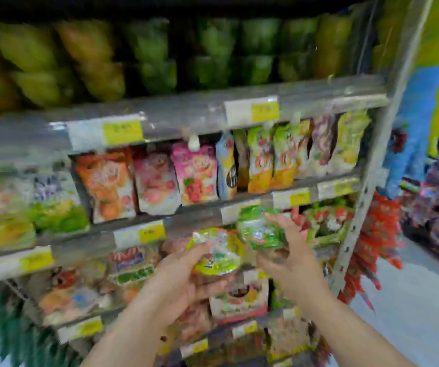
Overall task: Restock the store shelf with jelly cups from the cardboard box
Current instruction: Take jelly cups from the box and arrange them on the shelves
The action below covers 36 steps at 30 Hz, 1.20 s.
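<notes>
Step in hand: placing stock. The left hand [184,276] grips a yellow jelly cup [218,252] from below, fingers curled round it. The right hand [292,263] holds a green jelly cup [260,230], fingers wrapped on its side. Both cups are held up in front of the shelf [192,221], just under its front edge and below the row of pouches [194,176]. The cardboard box is out of view. Heavy blur. Next move, in my judgement: find a gap behind that edge and set each cup in level.

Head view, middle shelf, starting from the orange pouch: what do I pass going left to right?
Orange pouch, pale pink pouch, bright pink pouch, blue pouch, two orange-and-green pouches, purple pouch, yellow-green pouch.
</notes>
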Each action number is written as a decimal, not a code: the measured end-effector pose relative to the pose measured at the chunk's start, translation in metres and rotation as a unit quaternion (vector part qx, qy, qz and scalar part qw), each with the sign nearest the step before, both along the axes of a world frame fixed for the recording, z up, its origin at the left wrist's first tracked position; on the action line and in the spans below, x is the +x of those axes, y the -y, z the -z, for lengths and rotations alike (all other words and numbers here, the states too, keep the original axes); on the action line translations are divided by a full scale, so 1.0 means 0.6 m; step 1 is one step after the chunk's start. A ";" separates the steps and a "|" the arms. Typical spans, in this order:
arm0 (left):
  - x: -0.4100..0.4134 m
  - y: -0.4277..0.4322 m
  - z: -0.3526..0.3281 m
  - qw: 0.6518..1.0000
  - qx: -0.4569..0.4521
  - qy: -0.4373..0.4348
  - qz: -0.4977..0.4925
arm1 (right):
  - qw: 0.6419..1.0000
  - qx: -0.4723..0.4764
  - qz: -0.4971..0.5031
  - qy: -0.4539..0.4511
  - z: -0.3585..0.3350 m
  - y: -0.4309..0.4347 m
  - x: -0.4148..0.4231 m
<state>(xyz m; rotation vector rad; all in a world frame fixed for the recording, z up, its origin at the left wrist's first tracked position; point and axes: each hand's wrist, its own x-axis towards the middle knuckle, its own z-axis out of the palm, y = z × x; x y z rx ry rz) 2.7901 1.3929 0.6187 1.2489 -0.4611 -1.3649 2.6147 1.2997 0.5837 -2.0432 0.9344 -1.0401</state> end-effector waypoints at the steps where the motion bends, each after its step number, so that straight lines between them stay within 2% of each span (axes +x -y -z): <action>1: 0.006 -0.004 -0.051 1.000 -0.015 0.008 0.005 | 1.000 -0.026 -0.003 0.005 -0.049 0.002 0.007; 6: 0.030 -0.021 -0.260 0.994 -0.103 0.027 -0.005 | 0.990 -0.117 -0.019 0.070 -0.252 -0.007 0.043; 11: 0.035 -0.032 -0.406 0.985 -0.164 0.053 -0.002 | 0.976 -0.190 0.003 0.109 -0.391 -0.010 0.057; 20: -0.005 -0.009 -0.528 0.969 -0.237 0.044 -0.049 | 0.940 -0.310 -0.003 0.141 -0.601 0.068 0.053; 23: -0.028 0.009 -0.541 0.966 -0.240 0.046 -0.081 | 0.938 -0.316 -0.030 0.137 -0.662 0.110 0.063; 27: -0.056 0.026 -0.556 0.961 -0.248 0.050 -0.110 | 0.949 -0.298 -0.059 0.080 -0.704 0.166 0.094; 31: -0.071 0.033 -0.568 0.953 -0.258 0.063 -0.144 | 0.967 -0.240 -0.086 0.016 -0.709 0.200 0.127; 36: -0.085 0.028 -0.578 0.948 -0.258 0.081 -0.168 | 0.975 -0.198 -0.094 0.025 -0.697 0.212 0.135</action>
